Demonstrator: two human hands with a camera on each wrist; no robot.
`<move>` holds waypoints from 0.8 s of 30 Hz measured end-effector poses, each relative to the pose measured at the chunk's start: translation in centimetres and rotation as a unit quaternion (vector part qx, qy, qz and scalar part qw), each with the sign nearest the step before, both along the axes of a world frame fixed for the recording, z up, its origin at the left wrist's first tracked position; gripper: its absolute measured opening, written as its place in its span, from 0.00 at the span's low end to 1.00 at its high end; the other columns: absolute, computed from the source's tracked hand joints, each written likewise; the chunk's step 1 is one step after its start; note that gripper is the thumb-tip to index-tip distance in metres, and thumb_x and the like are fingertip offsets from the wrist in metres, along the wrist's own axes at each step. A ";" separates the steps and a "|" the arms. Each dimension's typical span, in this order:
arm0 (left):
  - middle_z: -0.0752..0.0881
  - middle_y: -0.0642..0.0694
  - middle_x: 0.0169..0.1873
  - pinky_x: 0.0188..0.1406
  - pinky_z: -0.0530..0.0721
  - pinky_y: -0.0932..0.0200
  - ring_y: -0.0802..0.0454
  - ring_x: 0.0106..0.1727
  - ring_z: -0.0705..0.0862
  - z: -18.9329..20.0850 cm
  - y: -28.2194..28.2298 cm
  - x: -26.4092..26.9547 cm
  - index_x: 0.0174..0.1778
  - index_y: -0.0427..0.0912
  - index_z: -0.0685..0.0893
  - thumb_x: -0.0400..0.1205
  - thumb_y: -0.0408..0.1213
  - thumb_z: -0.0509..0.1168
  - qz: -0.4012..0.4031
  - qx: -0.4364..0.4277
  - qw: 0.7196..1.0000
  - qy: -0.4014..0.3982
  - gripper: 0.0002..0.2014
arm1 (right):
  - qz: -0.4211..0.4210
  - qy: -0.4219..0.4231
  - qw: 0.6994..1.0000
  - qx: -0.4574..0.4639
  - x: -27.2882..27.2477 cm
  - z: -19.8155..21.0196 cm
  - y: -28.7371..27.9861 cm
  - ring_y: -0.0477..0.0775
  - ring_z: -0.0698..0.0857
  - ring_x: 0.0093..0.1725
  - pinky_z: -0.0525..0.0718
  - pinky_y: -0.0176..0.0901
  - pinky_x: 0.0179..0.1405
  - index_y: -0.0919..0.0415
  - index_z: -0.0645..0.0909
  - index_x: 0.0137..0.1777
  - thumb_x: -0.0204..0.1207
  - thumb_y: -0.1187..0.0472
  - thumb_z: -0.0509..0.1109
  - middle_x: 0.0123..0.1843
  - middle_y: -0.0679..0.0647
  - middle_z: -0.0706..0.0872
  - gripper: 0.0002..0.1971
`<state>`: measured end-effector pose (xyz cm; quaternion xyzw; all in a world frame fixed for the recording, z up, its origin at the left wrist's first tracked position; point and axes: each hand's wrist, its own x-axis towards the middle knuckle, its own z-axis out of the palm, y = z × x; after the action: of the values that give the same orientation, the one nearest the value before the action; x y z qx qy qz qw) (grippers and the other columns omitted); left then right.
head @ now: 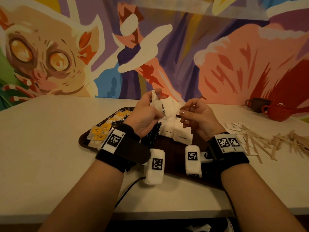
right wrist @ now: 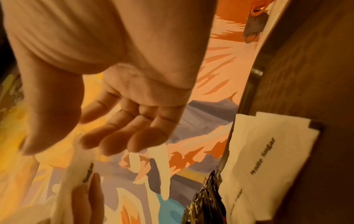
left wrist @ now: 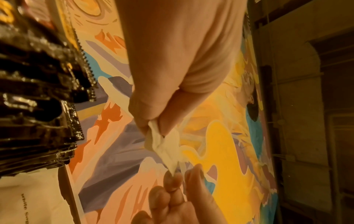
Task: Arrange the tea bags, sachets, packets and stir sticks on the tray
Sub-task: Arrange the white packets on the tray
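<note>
Sugar sachets (head: 164, 108): white paper, printed "White Sugar"; a small bunch held up above the tray's far middle, more lying flat on the tray (head: 177, 136) just under.
Left hand (head: 144, 113): fingers + thumb curled, pinching the bunch at its left end; wrist view shows the paper crumpled between thumb and fingertips (left wrist: 151, 119).
Right hand (head: 199, 117): loosely curled, nearly open; fingertips (left wrist: 173, 180) seem to just touch the bunch's right corner, no clear grip.
Tray (head: 83, 139): dark, on the white table's middle. Tea bags (head: 100, 131) w/ yellow tags along its left edge, black foil packets (head: 151, 137) next, then sachets.
Stir sticks (head: 275, 143): wooden, loose heap on the table off the tray's right edge, not yet on it.
Handling (my guess): v. light, soft, paper creases + tears easily, granules shift inside. Best taken by the flat sealed ends, squared up as a stack betw. both hands, then laid flat beside the others.
Risk: loose ones may slip out of a one-end pinch.
</note>
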<state>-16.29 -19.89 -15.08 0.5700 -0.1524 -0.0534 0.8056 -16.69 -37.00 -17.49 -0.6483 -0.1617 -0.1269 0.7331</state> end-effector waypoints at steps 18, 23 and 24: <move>0.86 0.41 0.52 0.50 0.86 0.62 0.52 0.51 0.86 -0.4 -0.7 0.3 0.61 0.33 0.79 0.86 0.27 0.57 -0.036 -0.037 0.998 0.019 0.11 | -0.026 0.043 0.999 -0.017 0.6 0.0 0.5 0.47 0.83 0.25 0.87 0.39 0.29 0.65 0.82 0.42 0.72 0.78 0.68 0.29 0.52 0.87 0.09; 0.85 0.38 0.58 0.56 0.85 0.59 0.49 0.59 0.85 -0.3 -0.2 1.0 0.66 0.31 0.79 0.86 0.27 0.58 0.009 -0.063 0.996 0.056 0.13 | -0.058 0.057 0.996 0.037 0.5 0.4 0.2 0.47 0.83 0.25 0.84 0.37 0.25 0.66 0.81 0.40 0.75 0.77 0.65 0.27 0.52 0.87 0.08; 0.84 0.38 0.58 0.60 0.83 0.57 0.47 0.59 0.84 -0.4 -0.2 1.0 0.67 0.31 0.79 0.85 0.25 0.57 0.020 -0.067 0.996 0.061 0.14 | -0.076 0.066 0.994 0.043 0.6 0.3 0.1 0.47 0.83 0.25 0.83 0.36 0.24 0.66 0.81 0.40 0.75 0.77 0.65 0.27 0.52 0.87 0.08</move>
<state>-15.25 -20.06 -15.44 0.5129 -0.0947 -0.0617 0.8510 -16.06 -36.90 -17.14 -0.6334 -0.0573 -0.1462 0.7577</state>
